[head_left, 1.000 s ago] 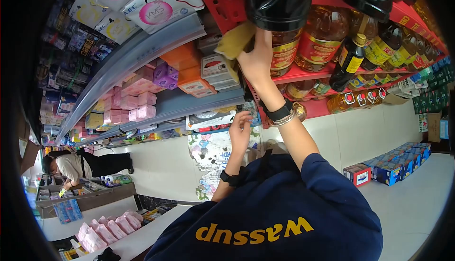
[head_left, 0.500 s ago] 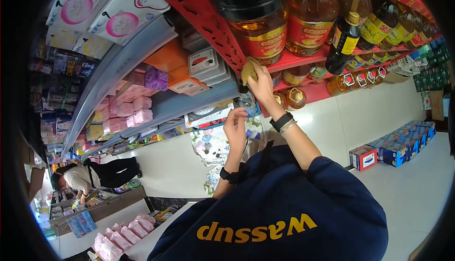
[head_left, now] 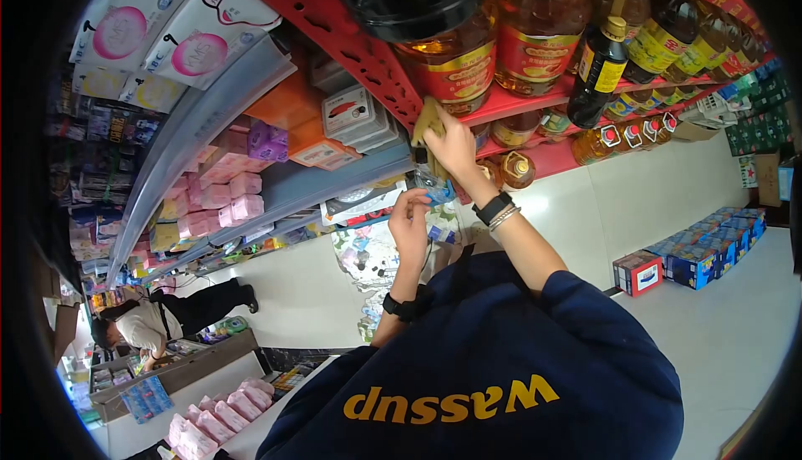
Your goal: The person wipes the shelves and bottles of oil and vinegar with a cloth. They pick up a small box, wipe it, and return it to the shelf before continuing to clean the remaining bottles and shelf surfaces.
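Note:
My right hand (head_left: 451,144) is closed on a yellowish-green cloth (head_left: 428,121), pressing it against the end of the red perforated shelf upright (head_left: 368,38). Right above the fingers, large bottles of golden oil (head_left: 455,71) with red labels stand on the red shelf. My left hand (head_left: 408,224) hovers lower, its fingers loosely bent and partly apart, with nothing seen in them. Close to those fingertips are some clear and blue plastic (head_left: 436,193) and a flat pack (head_left: 363,203) on a lower grey shelf.
Grey shelves on the left carry pink packs (head_left: 221,201), an orange box (head_left: 292,113) and white KMS packs (head_left: 200,50). A dark sauce bottle (head_left: 597,67) stands by the oil. Blue cartons (head_left: 693,259) line the floor at right. Another person (head_left: 159,326) bends over a counter.
My right hand and the cloth have shifted slightly left and down along the shelf upright. My left hand has barely moved. The view has tilted a little.

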Demonstrator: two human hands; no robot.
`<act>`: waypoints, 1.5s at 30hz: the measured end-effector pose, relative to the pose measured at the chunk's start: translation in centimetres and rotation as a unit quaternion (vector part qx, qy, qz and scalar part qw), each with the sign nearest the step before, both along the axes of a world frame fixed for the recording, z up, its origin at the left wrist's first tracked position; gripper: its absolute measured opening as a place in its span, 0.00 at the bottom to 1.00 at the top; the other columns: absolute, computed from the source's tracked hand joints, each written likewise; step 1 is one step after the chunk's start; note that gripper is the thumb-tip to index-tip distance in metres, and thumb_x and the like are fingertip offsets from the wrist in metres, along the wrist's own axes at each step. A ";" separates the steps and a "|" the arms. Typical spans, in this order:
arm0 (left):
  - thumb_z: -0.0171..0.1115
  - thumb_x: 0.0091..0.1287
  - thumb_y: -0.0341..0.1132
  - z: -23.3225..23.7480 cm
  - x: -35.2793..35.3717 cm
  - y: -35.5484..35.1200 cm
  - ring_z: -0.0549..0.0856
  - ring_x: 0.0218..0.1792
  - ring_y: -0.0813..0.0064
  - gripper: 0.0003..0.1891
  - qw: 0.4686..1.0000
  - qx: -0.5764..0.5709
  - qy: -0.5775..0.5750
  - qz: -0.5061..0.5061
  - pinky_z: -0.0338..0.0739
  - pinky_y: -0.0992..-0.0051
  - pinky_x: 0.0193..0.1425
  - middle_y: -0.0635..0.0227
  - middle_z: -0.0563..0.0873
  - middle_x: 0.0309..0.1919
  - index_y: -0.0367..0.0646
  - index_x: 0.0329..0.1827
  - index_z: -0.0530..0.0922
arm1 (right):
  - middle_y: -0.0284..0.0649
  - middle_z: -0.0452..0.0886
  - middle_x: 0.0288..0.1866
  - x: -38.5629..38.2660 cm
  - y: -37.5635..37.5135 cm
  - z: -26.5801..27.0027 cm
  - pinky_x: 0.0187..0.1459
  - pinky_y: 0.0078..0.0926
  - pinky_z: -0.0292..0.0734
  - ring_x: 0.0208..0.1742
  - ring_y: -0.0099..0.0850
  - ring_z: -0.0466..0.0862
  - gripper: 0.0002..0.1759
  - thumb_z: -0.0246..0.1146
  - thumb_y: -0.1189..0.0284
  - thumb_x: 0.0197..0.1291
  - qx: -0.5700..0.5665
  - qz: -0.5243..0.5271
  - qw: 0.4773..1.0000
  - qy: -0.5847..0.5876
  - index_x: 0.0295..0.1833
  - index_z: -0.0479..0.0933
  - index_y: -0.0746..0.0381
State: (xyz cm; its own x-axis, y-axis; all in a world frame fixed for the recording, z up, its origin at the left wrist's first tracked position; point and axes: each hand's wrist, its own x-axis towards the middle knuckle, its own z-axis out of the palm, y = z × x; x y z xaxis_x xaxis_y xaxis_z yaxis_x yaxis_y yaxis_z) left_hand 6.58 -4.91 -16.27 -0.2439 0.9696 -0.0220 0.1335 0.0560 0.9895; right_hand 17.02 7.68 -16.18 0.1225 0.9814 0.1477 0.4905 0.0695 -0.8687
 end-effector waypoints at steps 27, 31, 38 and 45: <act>0.44 0.61 0.21 -1.0 -3.8 -0.8 0.76 0.29 0.84 0.12 0.988 -0.050 -0.047 -0.136 0.71 0.84 0.36 0.68 0.79 0.30 0.36 0.42 0.75 | 0.52 0.66 0.57 13.8 9.9 13.7 0.58 0.46 0.60 0.57 0.51 0.64 0.22 0.62 0.68 0.45 0.412 -0.177 0.813 -0.371 0.50 0.74 0.58; 0.43 0.61 0.21 -1.8 -3.7 -1.5 0.76 0.29 0.84 0.13 0.988 -0.032 -0.065 -0.133 0.71 0.84 0.36 0.69 0.79 0.29 0.37 0.44 0.74 | 0.47 0.66 0.57 12.7 10.4 12.1 0.59 0.46 0.60 0.59 0.48 0.64 0.18 0.61 0.66 0.45 0.442 -0.211 0.769 -0.412 0.45 0.77 0.54; 0.47 0.62 0.21 -1.2 -4.5 -2.1 0.79 0.28 0.82 0.11 0.992 -0.002 -0.053 -0.112 0.72 0.83 0.31 0.66 0.82 0.28 0.38 0.44 0.75 | 0.45 0.65 0.61 12.4 8.0 7.0 0.61 0.46 0.59 0.62 0.48 0.61 0.17 0.63 0.73 0.43 0.423 -0.196 0.783 -0.412 0.43 0.76 0.58; 0.47 0.63 0.23 -0.6 -4.8 -0.5 0.78 0.28 0.84 0.09 0.992 0.031 -0.049 -0.108 0.71 0.84 0.31 0.68 0.81 0.27 0.38 0.43 0.75 | 0.50 0.59 0.66 13.8 5.6 5.5 0.64 0.42 0.57 0.67 0.51 0.57 0.16 0.57 0.82 0.46 0.421 -0.114 0.832 -0.343 0.44 0.73 0.67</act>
